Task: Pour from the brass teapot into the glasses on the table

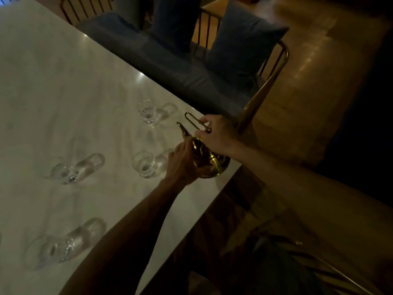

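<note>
A brass teapot (209, 159) stands near the right corner of the pale marble table (63, 92), its curved spout pointing toward the far glass. My right hand (217, 133) grips the tall wire loop handle above it. My left hand (180, 165) is closed against the pot's left side. Several clear glasses stand on the table: a far glass (147, 112), a near glass (143, 163) just left of my left hand, a middle-left glass (62, 170) and a big front glass (45, 251). The dim light hides whether they hold liquid.
A bench with blue cushions (240, 45) and a brass wire frame (263, 90) runs along the table's far edge. A person's legs (176, 20) show on it. The table's right edge lies just below the teapot, with wooden floor (314, 86) beyond.
</note>
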